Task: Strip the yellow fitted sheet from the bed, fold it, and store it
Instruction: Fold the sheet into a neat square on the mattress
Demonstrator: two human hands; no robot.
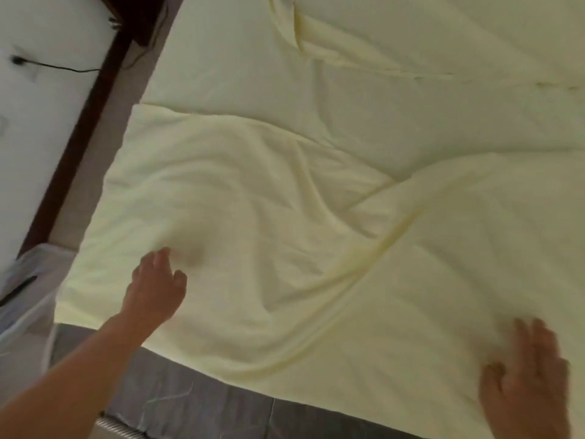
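Both hands, left hand (155, 288) and right hand (527, 380), lie spread flat on the yellow sheet (285, 201).

- Left hand (155, 288): bare, no ring visible; forearm uncovered, no sleeve in view.
- Right hand (528, 388): bare, blurred; only the hand shows, wrist cut by the frame edge.

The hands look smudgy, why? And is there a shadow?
Head view: the right hand is smeared by motion blur, the left hand a little less; a soft dark shadow lies on the sheet beside the left fingertips; the light is dim and even, without glare.
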